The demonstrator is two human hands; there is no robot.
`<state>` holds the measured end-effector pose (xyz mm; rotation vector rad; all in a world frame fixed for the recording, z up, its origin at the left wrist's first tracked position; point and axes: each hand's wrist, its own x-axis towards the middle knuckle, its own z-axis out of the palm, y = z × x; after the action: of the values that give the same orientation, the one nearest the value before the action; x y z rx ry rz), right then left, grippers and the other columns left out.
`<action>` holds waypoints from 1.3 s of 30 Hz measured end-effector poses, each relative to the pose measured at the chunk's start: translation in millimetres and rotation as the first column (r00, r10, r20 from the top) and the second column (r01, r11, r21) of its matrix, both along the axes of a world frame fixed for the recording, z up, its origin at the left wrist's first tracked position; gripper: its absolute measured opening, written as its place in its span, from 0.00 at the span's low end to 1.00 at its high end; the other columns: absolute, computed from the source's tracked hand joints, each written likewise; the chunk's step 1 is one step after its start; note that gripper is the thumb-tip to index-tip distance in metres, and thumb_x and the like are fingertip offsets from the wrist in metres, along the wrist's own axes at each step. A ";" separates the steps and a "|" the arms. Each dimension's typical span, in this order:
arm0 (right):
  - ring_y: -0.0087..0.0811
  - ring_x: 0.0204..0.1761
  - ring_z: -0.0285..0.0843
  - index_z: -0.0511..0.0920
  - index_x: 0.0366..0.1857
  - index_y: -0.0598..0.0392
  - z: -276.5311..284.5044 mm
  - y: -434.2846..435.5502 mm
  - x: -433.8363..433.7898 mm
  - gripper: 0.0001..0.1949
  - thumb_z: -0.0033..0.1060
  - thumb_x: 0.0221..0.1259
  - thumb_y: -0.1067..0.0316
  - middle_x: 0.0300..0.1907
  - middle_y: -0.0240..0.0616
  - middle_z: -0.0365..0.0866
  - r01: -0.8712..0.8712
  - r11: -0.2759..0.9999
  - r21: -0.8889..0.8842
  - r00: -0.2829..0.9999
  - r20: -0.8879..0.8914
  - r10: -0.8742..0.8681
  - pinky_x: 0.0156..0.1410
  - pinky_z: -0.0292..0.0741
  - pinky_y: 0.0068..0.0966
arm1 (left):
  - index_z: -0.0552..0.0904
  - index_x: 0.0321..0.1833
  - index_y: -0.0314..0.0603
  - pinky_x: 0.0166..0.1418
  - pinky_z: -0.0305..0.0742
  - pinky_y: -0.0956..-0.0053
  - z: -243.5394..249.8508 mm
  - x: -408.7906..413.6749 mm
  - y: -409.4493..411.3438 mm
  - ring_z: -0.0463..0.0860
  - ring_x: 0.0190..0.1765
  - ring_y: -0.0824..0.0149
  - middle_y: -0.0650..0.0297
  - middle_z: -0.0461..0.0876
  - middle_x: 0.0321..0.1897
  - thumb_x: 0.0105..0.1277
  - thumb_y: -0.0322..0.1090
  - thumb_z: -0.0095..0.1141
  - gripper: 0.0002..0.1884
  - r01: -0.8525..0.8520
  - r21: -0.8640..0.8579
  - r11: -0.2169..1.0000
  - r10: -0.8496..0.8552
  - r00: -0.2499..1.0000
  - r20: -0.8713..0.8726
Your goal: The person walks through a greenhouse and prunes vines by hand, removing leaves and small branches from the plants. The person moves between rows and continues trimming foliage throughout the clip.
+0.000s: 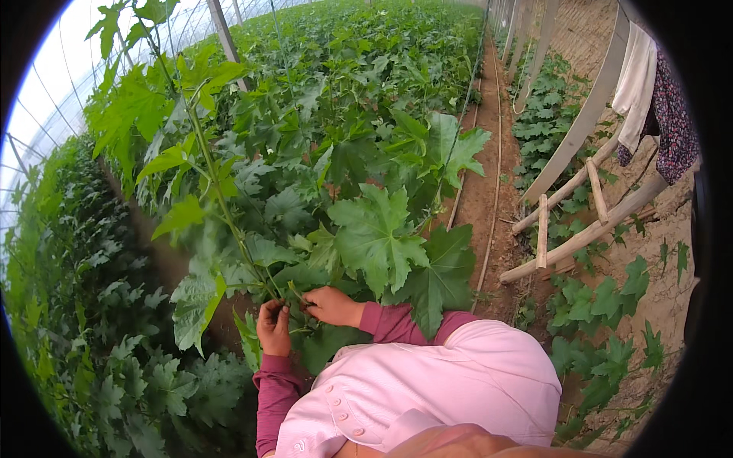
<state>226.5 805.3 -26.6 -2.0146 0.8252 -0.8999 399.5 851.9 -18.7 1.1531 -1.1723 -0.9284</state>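
A tall green vine stem (216,182) leans up and to the left, bearing lobed, toothed leaves. At its lower part my left hand (274,327) pinches the stem between thumb and fingers. Close beside it, my right hand (335,304) has its fingertips closed on a thin green stalk (296,291); the exact grip is partly hidden. Just beyond the right hand spreads a broad lobed leaf (382,237). Another large leaf (440,276) hangs over my right sleeve. To the left of my hands droops a paler leaf (197,303).
Dense leafy plants (343,68) fill the greenhouse bed ahead. A thin green string (280,43) rises among them. On the right, a soil path (492,172) carries a thin hose (497,131). A wooden ladder (584,232) leans near hanging clothes (676,114) and a curved support (590,109).
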 end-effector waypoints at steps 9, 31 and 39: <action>0.48 0.43 0.77 0.78 0.45 0.54 -3.2 12.4 -30.5 0.17 0.62 0.50 0.61 0.40 0.47 0.79 -0.369 0.925 0.088 0.638 -0.700 0.321 0.45 0.73 0.41 | 0.74 0.45 0.39 0.38 0.69 0.85 -4.8 13.1 -10.2 0.73 0.37 0.80 0.69 0.77 0.37 0.67 0.27 0.54 0.07 -0.014 0.014 1.000 0.014 1.000 0.010; 0.25 0.44 0.76 0.73 0.52 0.61 -47.3 -5.6 11.6 0.15 0.51 0.62 0.74 0.43 0.36 0.79 -0.180 0.823 0.539 0.981 0.036 0.191 0.50 0.73 0.22 | 0.76 0.42 0.37 0.44 0.74 0.70 4.1 29.5 -19.3 0.80 0.40 0.59 0.57 0.80 0.36 0.59 0.28 0.59 0.10 -0.032 0.041 0.999 0.007 0.866 0.500; 0.33 0.36 0.79 0.73 0.51 0.60 -149.9 -11.0 11.9 0.19 0.61 0.54 0.68 0.39 0.44 0.80 -0.072 0.875 0.479 0.959 -0.208 0.193 0.42 0.76 0.30 | 0.75 0.42 0.37 0.43 0.71 0.73 17.0 4.2 4.8 0.77 0.37 0.66 0.58 0.77 0.33 0.62 0.28 0.58 0.08 0.012 0.057 0.998 -0.039 0.872 0.489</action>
<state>238.4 794.3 -176.5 -1.7417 0.9245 -0.3216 403.7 856.7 -1.7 1.4721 -1.5798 -0.7033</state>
